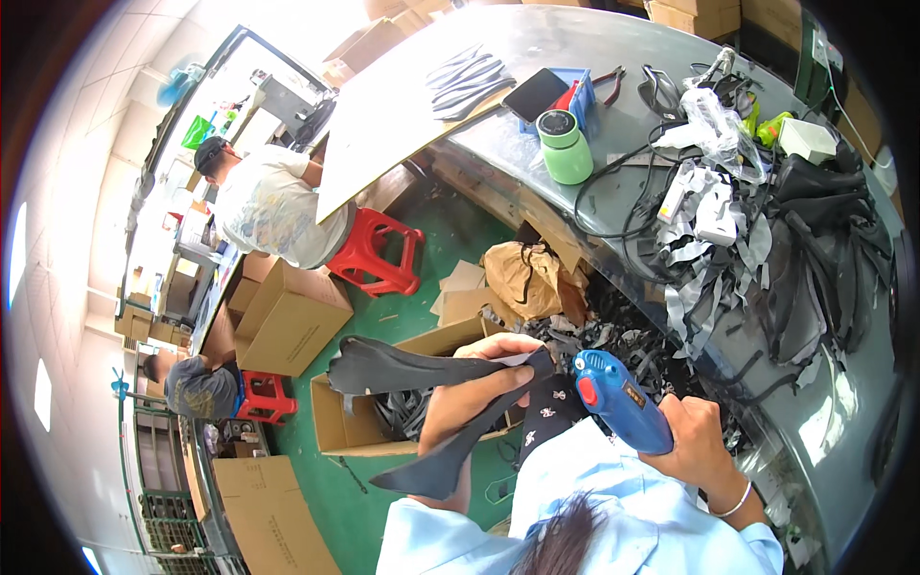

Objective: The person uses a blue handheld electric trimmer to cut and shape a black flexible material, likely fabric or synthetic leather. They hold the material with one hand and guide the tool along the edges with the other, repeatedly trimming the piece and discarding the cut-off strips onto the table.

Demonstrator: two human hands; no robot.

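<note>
The left hand pinches a dark grey piece near its joined end, at the centre of the frame; one long limb of it reaches left and the other hangs down toward lower left. The right hand, right of centre, is wrapped around a blue handheld tool with a red button, its nose near that joined end but apart from it.

Just beyond the left hand, an open cardboard box with dark strips inside stands on the green floor, near a crumpled brown paper bag.

A grey metal table curves from the top down the right side. Grey scraps and a heap of black pieces cover its right part; toward the top are a light green bottle, a phone and a blue bin. A pale board at upper centre bears a stack of grey pieces.

On the left, two people sit on red stools, a large cardboard box between them, before pale walls.
</note>
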